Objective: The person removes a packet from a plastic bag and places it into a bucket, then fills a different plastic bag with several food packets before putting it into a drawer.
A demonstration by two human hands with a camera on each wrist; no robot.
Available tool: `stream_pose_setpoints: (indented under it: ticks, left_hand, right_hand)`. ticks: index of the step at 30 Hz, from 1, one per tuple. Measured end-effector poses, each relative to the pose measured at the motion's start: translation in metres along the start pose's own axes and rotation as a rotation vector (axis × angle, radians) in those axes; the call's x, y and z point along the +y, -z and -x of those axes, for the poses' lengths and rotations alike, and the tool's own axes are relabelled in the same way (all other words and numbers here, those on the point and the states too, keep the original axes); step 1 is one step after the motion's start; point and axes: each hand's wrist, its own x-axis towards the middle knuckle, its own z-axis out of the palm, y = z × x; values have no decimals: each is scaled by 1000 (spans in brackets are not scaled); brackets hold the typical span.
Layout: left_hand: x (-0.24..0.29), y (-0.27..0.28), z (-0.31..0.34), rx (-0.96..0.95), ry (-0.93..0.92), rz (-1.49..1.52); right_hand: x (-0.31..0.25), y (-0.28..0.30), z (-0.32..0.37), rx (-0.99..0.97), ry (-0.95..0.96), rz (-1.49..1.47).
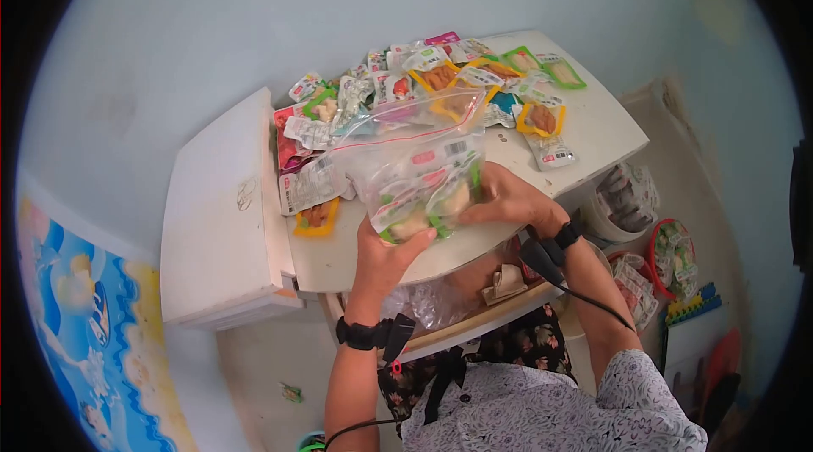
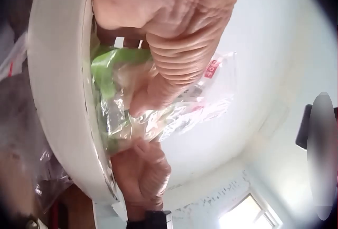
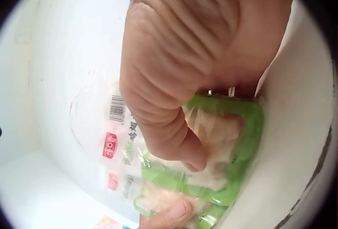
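A clear zip bag [image 1: 391, 160] with a red strip along its top stands upright over the near part of the white table [image 1: 326, 270]. Inside it, low down, sit green-edged snack packets [image 3: 248, 128] with pale contents, side by side. My left hand [image 1: 385, 253] grips the bag's lower left side, thumb across the front. On the lower right side, my right hand [image 1: 512, 198] grips it likewise, its thumb pressing over a packet. The fingers behind the bag are mostly hidden. In the left wrist view, both thumbs lie close together on the plastic.
Behind the bag lies a heap of snack packets [image 1: 398, 88], some edged yellow or green. A white cabinet [image 1: 220, 206] adjoins the table's left. Below the front edge, an open drawer [image 1: 474, 316] holds plastic and cardboard. A white bucket [image 1: 618, 219] and red basket [image 1: 652, 257] stand at right.
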Motion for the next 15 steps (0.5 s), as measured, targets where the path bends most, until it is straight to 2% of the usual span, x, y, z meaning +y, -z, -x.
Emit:
stream_pose_setpoints:
  ticks: [2,8,11,15]
  left_hand:
    - [1,-6,-2,25,5,25]
    - [6,-19,-2,148,-84,-26]
    - [-2,-19,-2,251,-68,-62]
    - [-1,-33,-6,313,-88,40]
  right_hand:
    - [3,4,0,-18,-71,-12]
    - [6,-5,9,126,123,152]
    - [8,-30,16,384,231,170]
    - [17,-59,19,610,297,476]
